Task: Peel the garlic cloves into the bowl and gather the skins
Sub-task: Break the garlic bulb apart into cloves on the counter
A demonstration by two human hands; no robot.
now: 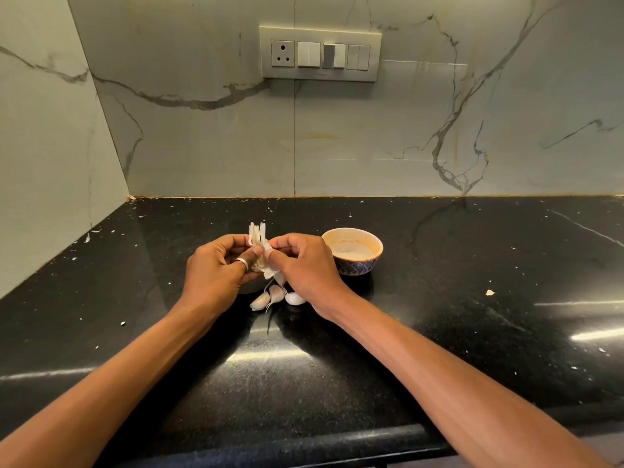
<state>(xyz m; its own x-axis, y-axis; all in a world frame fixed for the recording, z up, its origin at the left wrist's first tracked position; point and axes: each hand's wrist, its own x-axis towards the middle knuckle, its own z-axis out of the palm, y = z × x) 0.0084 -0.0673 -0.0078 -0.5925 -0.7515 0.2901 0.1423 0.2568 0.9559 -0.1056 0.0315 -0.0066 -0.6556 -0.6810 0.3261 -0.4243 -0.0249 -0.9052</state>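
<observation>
Both hands are raised just above the glossy black stone table, working one piece of garlic between them. The left hand (216, 265), a ring on one finger, and the right hand (300, 265) each pinch the white papery skin (258, 238), which fans upward between the fingertips and frays out below them — whether a clove still sits inside that husk I cannot tell. Directly beneath the hands, three unpeeled pale garlic cloves (275, 297) lie together on the table, touching or nearly so. Just to the right stands the small round bowl with a cream inside and blue patterned outside (353, 249); no peeled clove shows in it from here. So the job looks barely begun — one skin coming away, at least three cloves left to strip. Tiny white flecks of skin (123, 323) lie scattered across the table, not yet gathered.
</observation>
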